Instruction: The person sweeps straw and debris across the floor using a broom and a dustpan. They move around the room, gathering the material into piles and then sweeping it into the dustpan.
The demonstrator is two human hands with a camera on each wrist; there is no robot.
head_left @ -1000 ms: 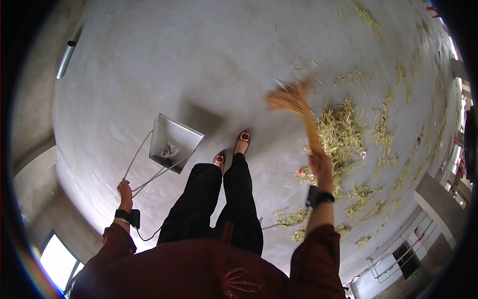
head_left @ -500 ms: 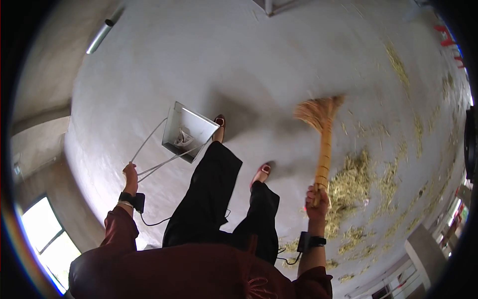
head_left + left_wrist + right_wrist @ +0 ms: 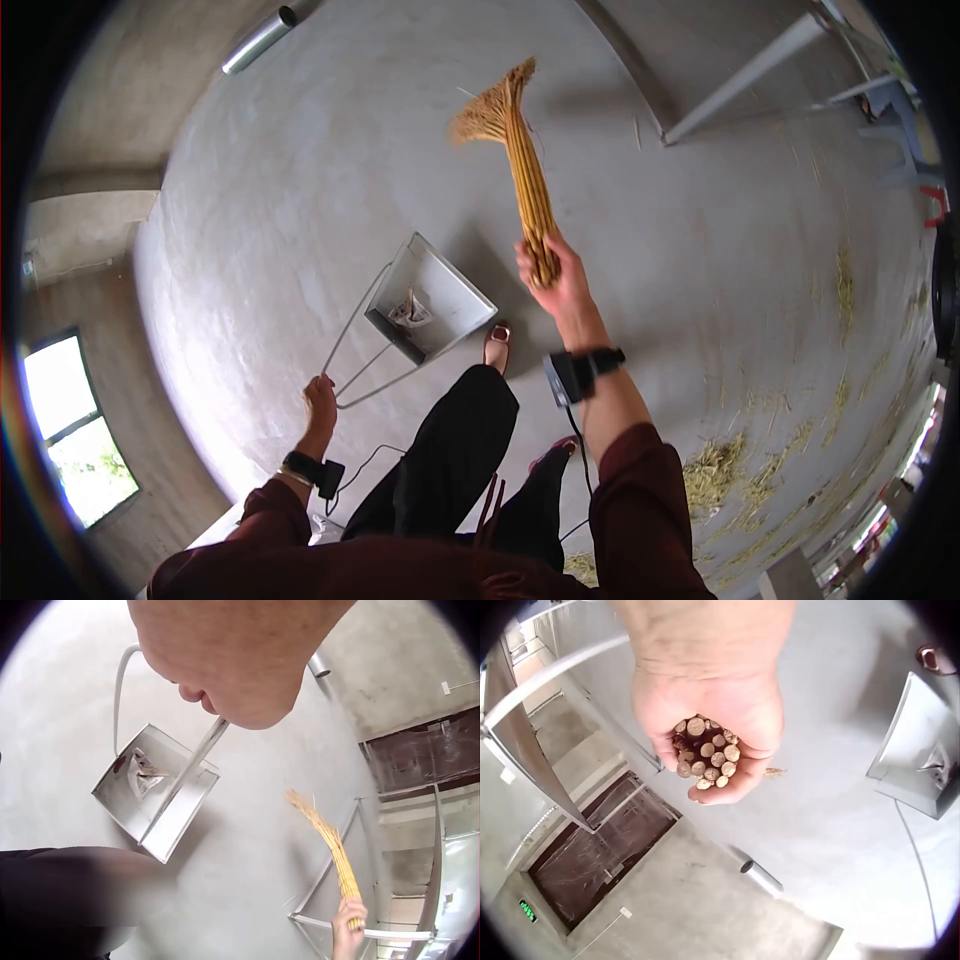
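In the head view my left hand (image 3: 320, 410) grips the thin rod handle of a metal dustpan (image 3: 455, 290), which hangs tilted beside my leg. A crumpled whitish scrap (image 3: 410, 312) with bits of debris lies inside the dustpan. My right hand (image 3: 562, 282) holds a short straw broom (image 3: 530, 185) by its bundled handle, its bristle head pointing forward and away from me. From the right wrist, the cut stalk ends (image 3: 712, 754) of the broom handle show within the curled fingers. The left wrist view shows the broom to the right of the dustpan.
Loose straw (image 3: 715, 475) lies heaped and scattered on the floor at right. A metal frame (image 3: 750, 78) stands at the upper right, with a red stool (image 3: 935, 205) near the edge. A short metal pipe (image 3: 258, 42) sits by the left wall.
The broom has swung away from the straw, forward and leftward. The view has turned, so the straw shifts to the lower right and the metal frame appears. My feet have stepped; the dustpan stays held.
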